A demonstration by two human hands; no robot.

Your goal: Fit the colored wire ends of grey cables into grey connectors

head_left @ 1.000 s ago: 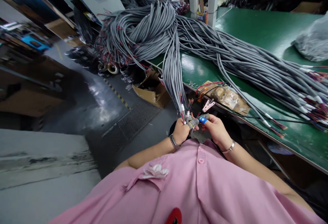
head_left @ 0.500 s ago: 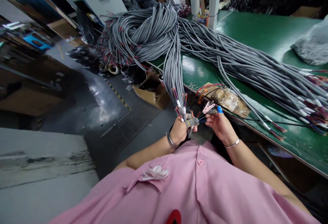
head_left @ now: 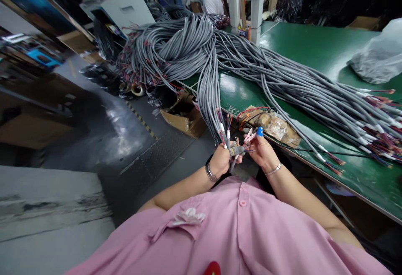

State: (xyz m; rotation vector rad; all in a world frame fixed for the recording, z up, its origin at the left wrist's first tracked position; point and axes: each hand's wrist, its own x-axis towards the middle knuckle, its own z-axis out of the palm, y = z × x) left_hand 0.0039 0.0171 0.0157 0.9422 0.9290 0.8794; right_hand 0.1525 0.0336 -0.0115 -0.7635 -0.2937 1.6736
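Gray cables (head_left: 209, 86) hang longways off the green table (head_left: 309, 42), some colored tips poking back toward it. Beside it, the left hand (head_left: 221, 159) holds them, fingers curled; whether the right hand (head_left: 264, 152) pinches anything, I can't tell.

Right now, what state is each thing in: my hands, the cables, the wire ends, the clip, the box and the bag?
Left hand: closed on grey cables.
Right hand: fingers bent at the pink clip; grip unclear.
Grey cables: bundled, draped over the table edge.
Coloured wire ends: exposed, splayed.
Pink clip: too small to tell.
Cardboard box: open.
Plastic bag: filled.
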